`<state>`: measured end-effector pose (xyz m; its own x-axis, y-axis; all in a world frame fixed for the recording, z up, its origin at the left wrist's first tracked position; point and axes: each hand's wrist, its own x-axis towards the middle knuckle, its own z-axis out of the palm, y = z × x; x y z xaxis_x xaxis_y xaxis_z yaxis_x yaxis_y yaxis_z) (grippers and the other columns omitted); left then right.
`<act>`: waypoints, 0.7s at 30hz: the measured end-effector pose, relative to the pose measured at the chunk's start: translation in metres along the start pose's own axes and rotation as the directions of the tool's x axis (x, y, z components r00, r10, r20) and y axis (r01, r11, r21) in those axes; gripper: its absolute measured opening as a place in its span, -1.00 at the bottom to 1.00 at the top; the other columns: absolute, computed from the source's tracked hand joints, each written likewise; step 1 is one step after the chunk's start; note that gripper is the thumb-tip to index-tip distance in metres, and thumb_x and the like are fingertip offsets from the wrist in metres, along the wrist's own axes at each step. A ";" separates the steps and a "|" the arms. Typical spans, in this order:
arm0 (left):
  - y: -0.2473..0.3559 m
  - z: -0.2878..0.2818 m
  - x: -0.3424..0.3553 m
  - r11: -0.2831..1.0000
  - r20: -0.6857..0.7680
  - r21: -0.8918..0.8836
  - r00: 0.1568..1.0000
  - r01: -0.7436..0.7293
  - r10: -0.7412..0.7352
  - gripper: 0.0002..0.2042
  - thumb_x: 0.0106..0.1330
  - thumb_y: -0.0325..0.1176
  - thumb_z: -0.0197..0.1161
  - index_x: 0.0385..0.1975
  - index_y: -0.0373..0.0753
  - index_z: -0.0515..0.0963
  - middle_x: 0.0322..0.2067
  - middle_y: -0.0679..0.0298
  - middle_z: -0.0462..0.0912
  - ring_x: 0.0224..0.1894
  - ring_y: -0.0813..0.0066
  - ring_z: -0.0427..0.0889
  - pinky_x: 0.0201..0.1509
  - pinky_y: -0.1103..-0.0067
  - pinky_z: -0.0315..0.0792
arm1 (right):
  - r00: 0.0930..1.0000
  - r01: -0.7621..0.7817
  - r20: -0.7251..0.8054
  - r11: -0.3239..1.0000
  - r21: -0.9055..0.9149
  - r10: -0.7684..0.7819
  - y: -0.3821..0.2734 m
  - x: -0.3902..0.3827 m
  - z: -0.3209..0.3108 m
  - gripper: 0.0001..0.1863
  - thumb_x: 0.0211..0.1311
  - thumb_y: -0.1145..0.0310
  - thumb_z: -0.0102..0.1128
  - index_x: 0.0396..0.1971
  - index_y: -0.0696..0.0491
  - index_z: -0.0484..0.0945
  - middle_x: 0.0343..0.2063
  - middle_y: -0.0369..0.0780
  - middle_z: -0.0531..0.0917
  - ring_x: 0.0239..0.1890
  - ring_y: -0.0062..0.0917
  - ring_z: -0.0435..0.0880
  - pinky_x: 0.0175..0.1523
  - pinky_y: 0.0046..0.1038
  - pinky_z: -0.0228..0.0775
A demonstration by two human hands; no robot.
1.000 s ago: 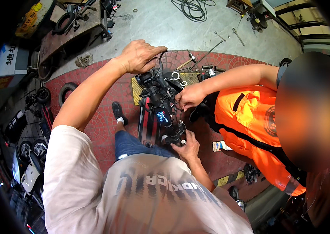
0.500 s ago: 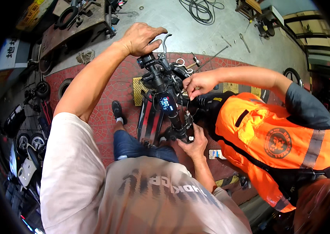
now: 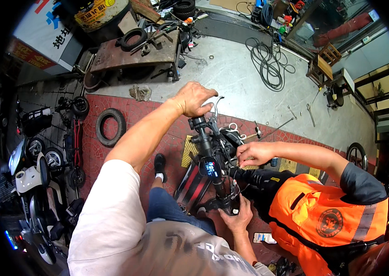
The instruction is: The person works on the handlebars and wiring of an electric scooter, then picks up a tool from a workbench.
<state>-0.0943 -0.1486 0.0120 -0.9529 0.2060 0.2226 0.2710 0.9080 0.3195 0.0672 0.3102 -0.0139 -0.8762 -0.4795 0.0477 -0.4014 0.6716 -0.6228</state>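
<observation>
Below me stands an electric scooter, its black handlebar (image 3: pixel 205 146) running away from me with a lit display (image 3: pixel 209 169) in the middle. At the far end my left hand (image 3: pixel 195 98) curls over the grip, its fingers reaching toward the silver brake lever (image 3: pixel 217 106). My right hand (image 3: pixel 239 218) closes around the near grip, thumb on one side and fingers by the lever fittings; its palm side is hidden. Between them, from the right, a co-worker's hand (image 3: pixel 252 154) pinches at thin cables beside the handlebar. The black and red deck (image 3: pixel 192 187) lies underneath.
The co-worker in an orange vest (image 3: pixel 327 211) crouches close on the right, near a lit phone (image 3: pixel 264 238). A loose tyre (image 3: pixel 99 129) lies left; parked scooters (image 3: pixel 29 179) stand beyond it. Farther off are a low workbench (image 3: pixel 107 57), a coiled hose (image 3: pixel 268 76) and a wrench (image 3: pixel 311 115).
The view has tilted up, showing more of the workshop; the scooter and hands now appear lower and farther right. Both my hands stay on the handlebar, and the co-worker's hand remains at the cables.
</observation>
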 end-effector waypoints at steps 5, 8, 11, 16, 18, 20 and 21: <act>0.010 0.006 0.005 0.999 -0.062 -0.043 0.998 -0.001 -0.002 -0.62 0.20 -0.13 0.26 -0.08 -0.24 0.62 -0.35 0.06 0.76 -0.23 -0.04 0.73 -0.07 0.17 0.55 | 0.997 -0.029 -0.069 0.999 -0.031 0.027 0.005 -0.021 -0.002 -0.02 -0.19 0.05 0.72 0.26 0.20 0.50 0.12 0.06 0.56 0.10 -0.01 0.64 0.13 -0.14 0.58; 0.016 0.007 0.004 0.999 -0.082 -0.036 0.996 -0.028 0.025 -0.62 0.21 -0.13 0.26 -0.08 -0.25 0.62 -0.36 0.07 0.76 -0.24 -0.04 0.73 -0.09 0.18 0.55 | 0.987 -0.041 -0.155 0.999 0.022 0.044 0.019 -0.043 0.002 -0.07 -0.02 -0.07 0.64 0.26 0.20 0.50 0.13 0.06 0.56 0.16 0.01 0.59 0.21 -0.11 0.51; 0.026 0.009 0.001 0.999 -0.089 -0.028 0.996 -0.026 0.023 -0.63 0.21 -0.12 0.27 -0.08 -0.22 0.62 -0.36 0.06 0.76 -0.24 -0.05 0.72 -0.12 0.15 0.56 | 0.947 -0.168 -0.255 0.978 0.127 0.196 0.031 -0.058 0.009 -0.20 0.22 -0.13 0.46 0.20 0.24 0.55 0.12 0.06 0.57 0.20 -0.01 0.54 0.30 -0.09 0.40; 0.033 0.008 -0.015 0.999 -0.022 -0.012 0.999 0.033 -0.033 -0.63 0.22 -0.11 0.27 -0.05 -0.15 0.64 -0.36 0.03 0.74 -0.25 -0.06 0.71 -0.13 0.13 0.55 | 0.857 -0.335 -0.352 0.926 0.172 0.376 0.037 -0.082 0.017 -0.42 0.33 0.04 0.41 0.09 0.25 0.62 0.08 0.02 0.60 0.18 -0.08 0.56 0.30 -0.15 0.37; 0.038 0.006 -0.023 1.000 -0.050 0.019 0.999 -0.011 0.011 -0.64 0.22 -0.11 0.27 -0.06 -0.18 0.63 -0.38 0.04 0.73 -0.25 -0.04 0.71 -0.11 0.17 0.53 | 0.802 -0.449 -0.284 0.844 0.295 0.526 0.051 -0.101 0.027 -0.48 0.35 0.06 0.41 0.02 0.24 0.65 -0.07 -0.05 0.67 0.01 -0.24 0.63 0.16 -0.26 0.46; 0.044 0.007 -0.032 0.999 -0.054 -0.018 0.998 -0.034 0.033 -0.64 0.22 -0.13 0.28 -0.09 -0.20 0.62 -0.40 0.05 0.72 -0.26 -0.02 0.71 -0.10 0.20 0.51 | 0.716 -0.565 -0.182 0.713 0.416 0.674 0.055 -0.117 0.030 -0.53 0.38 0.06 0.39 -0.08 0.23 0.69 -0.27 -0.15 0.74 -0.20 -0.42 0.67 -0.01 -0.38 0.52; 0.046 0.009 -0.036 0.999 -0.060 -0.030 0.998 -0.036 0.035 -0.65 0.21 -0.14 0.29 -0.10 -0.21 0.61 -0.42 0.07 0.72 -0.27 -0.02 0.71 -0.11 0.19 0.51 | 0.694 -0.593 -0.139 0.671 0.444 0.706 0.057 -0.123 0.034 -0.53 0.40 0.04 0.38 -0.10 0.24 0.70 -0.32 -0.18 0.73 -0.23 -0.46 0.65 -0.03 -0.40 0.51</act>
<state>-0.0484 -0.1112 0.0108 -0.9331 0.2150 0.2884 0.3094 0.8886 0.3386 0.1615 0.3885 -0.0824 -0.9290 0.2197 -0.2978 0.3688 0.4842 -0.7934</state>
